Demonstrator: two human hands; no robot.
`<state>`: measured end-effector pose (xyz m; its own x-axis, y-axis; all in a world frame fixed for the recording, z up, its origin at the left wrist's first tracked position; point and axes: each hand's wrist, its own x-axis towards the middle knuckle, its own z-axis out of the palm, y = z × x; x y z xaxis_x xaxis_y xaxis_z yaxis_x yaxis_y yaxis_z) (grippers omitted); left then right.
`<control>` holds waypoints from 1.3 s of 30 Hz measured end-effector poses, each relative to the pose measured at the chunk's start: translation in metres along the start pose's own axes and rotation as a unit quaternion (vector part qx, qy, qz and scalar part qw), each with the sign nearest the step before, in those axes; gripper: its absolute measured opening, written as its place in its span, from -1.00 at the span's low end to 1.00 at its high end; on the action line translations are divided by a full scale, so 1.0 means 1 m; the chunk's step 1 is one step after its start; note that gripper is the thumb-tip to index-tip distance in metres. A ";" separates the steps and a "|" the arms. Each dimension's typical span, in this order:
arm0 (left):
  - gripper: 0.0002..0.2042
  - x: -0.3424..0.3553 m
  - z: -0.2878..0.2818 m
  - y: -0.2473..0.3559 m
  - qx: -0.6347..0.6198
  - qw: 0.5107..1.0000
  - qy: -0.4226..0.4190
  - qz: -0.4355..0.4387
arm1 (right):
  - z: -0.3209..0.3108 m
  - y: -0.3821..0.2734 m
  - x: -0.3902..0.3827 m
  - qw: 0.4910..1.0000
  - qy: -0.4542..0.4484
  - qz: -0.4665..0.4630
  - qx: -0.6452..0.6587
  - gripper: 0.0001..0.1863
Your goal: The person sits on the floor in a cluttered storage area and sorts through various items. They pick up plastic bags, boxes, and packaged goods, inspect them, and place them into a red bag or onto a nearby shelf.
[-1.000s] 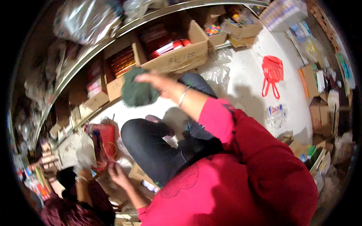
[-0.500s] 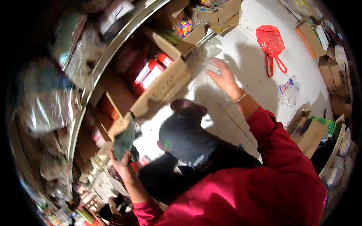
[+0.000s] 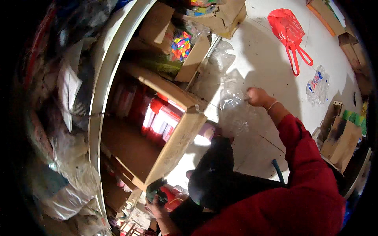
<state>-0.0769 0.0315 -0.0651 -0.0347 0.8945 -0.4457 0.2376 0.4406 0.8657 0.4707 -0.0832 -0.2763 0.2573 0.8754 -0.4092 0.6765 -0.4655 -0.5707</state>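
Note:
My right hand (image 3: pixel 260 97) is closed at the edge of a crumpled clear plastic bag (image 3: pixel 234 98) that trails over the white floor. My left hand (image 3: pixel 158 210), low in the picture, grips a dark green object (image 3: pixel 156 191) whose kind I cannot make out. Just beyond the left hand is an open cardboard box (image 3: pixel 179 147) holding several red and white packages (image 3: pixel 159 118). Something red (image 3: pixel 173 200) lies beside the left hand, next to my dark-trousered leg (image 3: pixel 220 177).
A pale shelf edge (image 3: pixel 114 67) runs along the left, with plastic-wrapped goods beyond it. Far off stand cartons with multicoloured pieces (image 3: pixel 182 46). On the floor at right lie a red carrier bag (image 3: pixel 289 31) and a clear wrapper (image 3: pixel 318 85); another carton (image 3: pixel 340 143) stands nearer.
My right hand has gone from spread fingers above the clear plastic to closed on it. My left hand, with the dark green object, appears lower and further right as the view shifts.

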 end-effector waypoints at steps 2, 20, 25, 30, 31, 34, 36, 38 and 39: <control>-0.50 0.005 0.009 -0.002 0.038 0.999 0.001 -0.015 | -0.002 0.022 0.028 0.947 0.193 -0.236 -0.104 -0.86; -0.52 0.021 -0.014 -0.044 -0.016 0.997 0.047 -0.067 | 0.049 -0.017 0.065 0.967 -0.007 -0.009 -0.253 -0.86; -0.56 0.024 -0.002 -0.047 0.046 0.990 0.113 -0.073 | 0.025 0.024 0.023 0.988 -0.041 -0.026 -0.146 -0.53; -0.53 0.024 0.006 -0.049 -0.022 0.992 0.090 -0.088 | -0.062 -0.001 0.048 0.991 -0.117 0.016 -0.064 0.04; -0.53 0.026 0.008 -0.049 -0.010 0.991 0.093 -0.099 | -0.073 0.002 0.059 0.993 -0.111 0.015 -0.035 0.11; -0.55 0.030 0.018 -0.039 0.018 0.986 0.082 -0.143 | -0.107 0.006 0.101 0.992 -0.104 0.069 -0.009 0.16; -0.54 0.029 0.016 -0.043 0.015 0.986 0.088 -0.138 | -0.123 -0.017 0.130 0.991 -0.100 0.088 -0.032 0.14; -0.54 0.026 0.011 -0.054 0.008 0.986 0.094 -0.134 | -0.133 -0.035 0.153 0.990 -0.090 0.086 -0.072 0.10; -0.54 0.026 0.009 -0.059 0.004 0.986 0.097 -0.133 | -0.131 -0.031 0.167 0.989 -0.087 0.086 -0.088 0.08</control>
<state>-0.0832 0.0282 -0.1300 -0.2823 0.7448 -0.6047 0.2031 0.6624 0.7211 0.5826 0.0944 -0.2333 0.2672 0.7425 -0.6142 0.7460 -0.5629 -0.3559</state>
